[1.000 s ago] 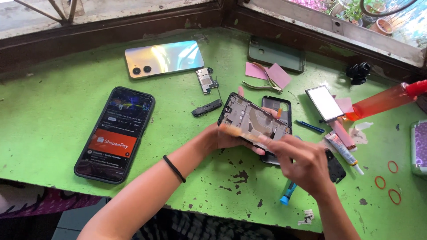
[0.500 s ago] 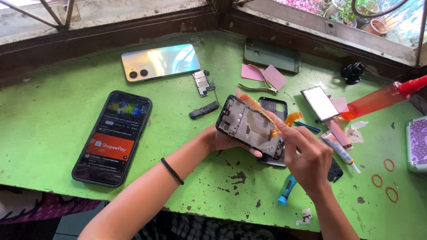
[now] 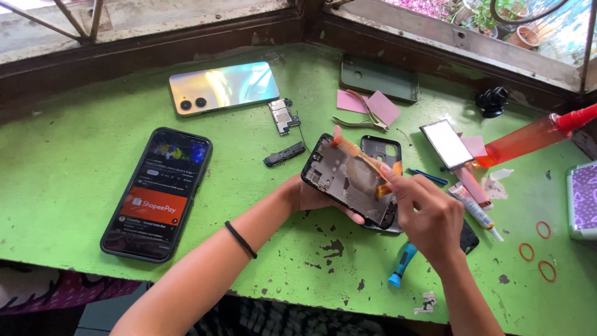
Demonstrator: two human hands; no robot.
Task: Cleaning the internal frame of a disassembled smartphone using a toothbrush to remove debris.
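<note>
Seen from the head camera, both forearms reach in from the lower edge over the green table (image 3: 74, 180). The left hand (image 3: 308, 196), a dark band on its wrist, cups the near left edge of an opened phone frame (image 3: 351, 180), fingers curled under it so the frame is tilted up off the table. The right hand (image 3: 426, 211) comes in from the frame's right side, its fingertips pinching one end of an orange ribbon strip (image 3: 360, 158) that runs slantwise across the frame's inner face to its far corner.

Just behind the frame lies a dark back cover (image 3: 380, 148). Left of the frame a black phone (image 3: 158, 193) with a lit screen lies flat, well apart. Beyond the frame to the left rest a small black part (image 3: 284, 154), a circuit board (image 3: 283, 116) and a shiny phone back (image 3: 224, 87). Right of the frame lie a small screen panel (image 3: 446, 143) and a red bottle (image 3: 528, 138); a blue tool (image 3: 401, 264) lies below the right hand.
</note>
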